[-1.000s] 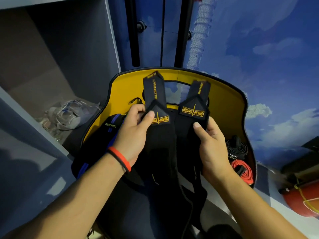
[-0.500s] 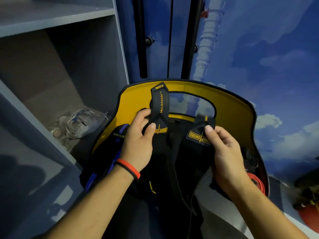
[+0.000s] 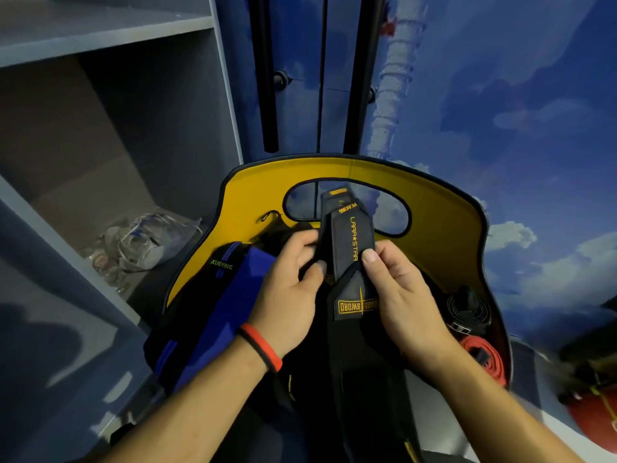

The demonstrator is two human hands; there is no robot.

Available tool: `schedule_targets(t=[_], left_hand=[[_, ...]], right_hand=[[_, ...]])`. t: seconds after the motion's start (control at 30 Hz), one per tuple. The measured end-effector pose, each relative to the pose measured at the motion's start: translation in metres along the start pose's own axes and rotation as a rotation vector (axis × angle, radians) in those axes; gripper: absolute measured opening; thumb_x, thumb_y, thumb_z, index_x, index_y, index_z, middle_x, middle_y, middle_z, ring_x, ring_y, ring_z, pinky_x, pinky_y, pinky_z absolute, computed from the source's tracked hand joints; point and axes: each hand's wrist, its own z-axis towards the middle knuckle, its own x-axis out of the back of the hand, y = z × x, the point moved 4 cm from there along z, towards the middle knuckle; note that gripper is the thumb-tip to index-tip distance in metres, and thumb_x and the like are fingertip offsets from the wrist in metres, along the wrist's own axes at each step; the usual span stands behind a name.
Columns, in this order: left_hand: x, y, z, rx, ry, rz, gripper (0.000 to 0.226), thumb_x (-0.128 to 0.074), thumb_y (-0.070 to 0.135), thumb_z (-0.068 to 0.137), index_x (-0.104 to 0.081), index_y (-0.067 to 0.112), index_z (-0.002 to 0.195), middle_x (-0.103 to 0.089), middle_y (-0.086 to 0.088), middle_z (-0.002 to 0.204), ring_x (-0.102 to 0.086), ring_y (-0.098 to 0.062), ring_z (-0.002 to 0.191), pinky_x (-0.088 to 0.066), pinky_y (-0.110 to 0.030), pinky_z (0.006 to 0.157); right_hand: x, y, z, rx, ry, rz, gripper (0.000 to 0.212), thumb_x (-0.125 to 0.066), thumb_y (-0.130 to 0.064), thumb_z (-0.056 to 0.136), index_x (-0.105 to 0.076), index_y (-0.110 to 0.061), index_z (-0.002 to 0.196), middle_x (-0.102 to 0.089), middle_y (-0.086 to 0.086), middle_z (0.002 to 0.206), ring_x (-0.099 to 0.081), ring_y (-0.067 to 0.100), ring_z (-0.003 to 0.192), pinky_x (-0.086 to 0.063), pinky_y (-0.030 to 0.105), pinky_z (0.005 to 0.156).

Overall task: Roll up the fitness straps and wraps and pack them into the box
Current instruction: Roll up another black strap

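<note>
Blue wall (image 3: 517, 111): painted with white clouds, behind everything.
Grey shelf (image 3: 100, 38): on the left; a crumpled plastic bag (image 3: 153, 242) lies in its lower bay.
Box (image 3: 444, 222): yellow inside, black rim, oval handle hole in the far wall; it stands open below the hands.
Blue wrap (image 3: 230, 302): blue and black, lettered XUEYING, draped over the box's left edge under the left forearm.
Black straps (image 3: 350, 235): two laid together, yellow lettering, held upright over the box opening in front of the handle hole; the tails hang down toward the person.
Left hand (image 3: 287, 295): fingers and thumb clamped on the straps' left edge.
Right hand (image 3: 404, 302): thumb pressed on the strap face, fingers curled behind it.
Red roll (image 3: 484, 359): coiled in the box's right side.
Black roll (image 3: 467, 310): coiled just beyond the red one.
Wristband (image 3: 263, 349): red and black, on the left wrist.
</note>
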Motion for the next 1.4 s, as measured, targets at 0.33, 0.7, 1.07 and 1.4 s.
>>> schedule_targets(t=[0.33, 0.7, 1.07, 1.4], left_hand=[[-0.019, 0.003, -0.013, -0.060, -0.058, -0.081, 0.061, -0.044, -0.010, 0.100, -0.047, 0.035, 0.140, -0.062, 0.007, 0.137, -0.054, -0.005, 0.131, -0.047, -0.032, 0.108], [-0.023, 0.006, -0.019, -0.046, -0.139, -0.142, 0.060, -0.041, -0.007, 0.101, -0.048, 0.043, 0.134, -0.063, 0.013, 0.135, -0.053, -0.005, 0.131, -0.043, -0.034, 0.112], [-0.031, 0.007, -0.023, -0.037, -0.162, -0.061, 0.061, -0.059, 0.008, 0.098, -0.039, 0.048, 0.140, -0.051, 0.030, 0.139, -0.041, 0.016, 0.131, -0.040, -0.013, 0.104], [-0.001, -0.002, 0.027, 0.134, 0.208, -0.308, 0.050, -0.050, 0.004, 0.098, -0.046, 0.014, 0.147, -0.060, -0.009, 0.139, -0.060, -0.021, 0.125, -0.050, -0.047, 0.105]], right_hand=[[0.005, -0.002, -0.001, 0.067, 0.212, -0.223, 0.023, -0.047, -0.039, 0.106, -0.068, -0.030, 0.099, -0.061, 0.006, 0.107, -0.062, 0.013, 0.098, -0.048, 0.020, 0.083], [0.004, -0.022, -0.005, 0.143, 0.225, -0.225, 0.036, -0.045, -0.031, 0.108, -0.051, -0.012, 0.078, -0.049, -0.011, 0.067, -0.043, 0.003, 0.062, -0.036, 0.017, 0.056], [0.012, -0.016, 0.004, 0.126, 0.355, -0.349, 0.022, -0.052, -0.044, 0.102, -0.045, -0.026, 0.091, -0.051, -0.015, 0.081, -0.049, 0.003, 0.070, -0.039, 0.015, 0.062], [-0.006, 0.011, -0.019, -0.578, -0.191, 0.058, 0.042, -0.062, -0.040, 0.098, -0.061, -0.026, 0.137, -0.070, -0.015, 0.126, -0.070, 0.010, 0.108, -0.053, 0.029, 0.093]])
